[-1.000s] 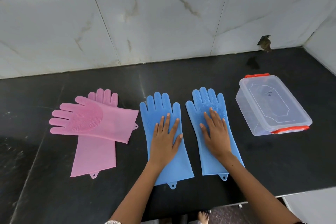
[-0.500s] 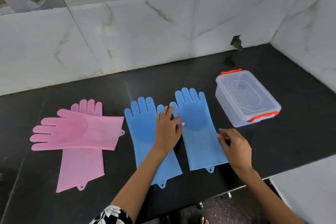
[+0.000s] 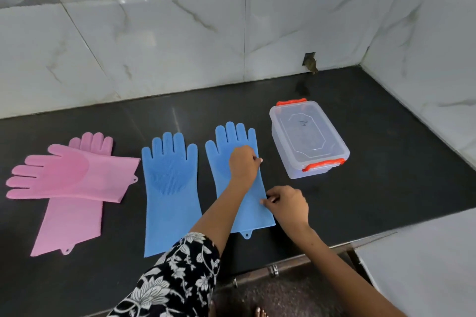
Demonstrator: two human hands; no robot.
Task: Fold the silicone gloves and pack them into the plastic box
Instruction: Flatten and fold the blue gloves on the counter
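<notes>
Two blue silicone gloves lie flat on the black counter, fingers pointing to the wall. My left hand (image 3: 243,162) reaches across the right blue glove (image 3: 231,141) and pinches its right edge near the palm. My right hand (image 3: 286,203) pinches the same edge lower down, at the cuff part. The left blue glove (image 3: 170,188) lies untouched. Two pink gloves (image 3: 74,177) lie crossed at the far left. The clear plastic box (image 3: 307,140) with orange latches stands lidded to the right of the blue gloves.
The black counter (image 3: 386,175) runs to a marble-tiled wall behind and on the right. Its front edge is close below my arms, with a white surface (image 3: 425,265) at the lower right. A small hole (image 3: 310,60) shows in the back wall.
My left hand left the left blue glove and crossed to the right glove's right edge. My right hand moved in from the counter and took hold of that edge.
</notes>
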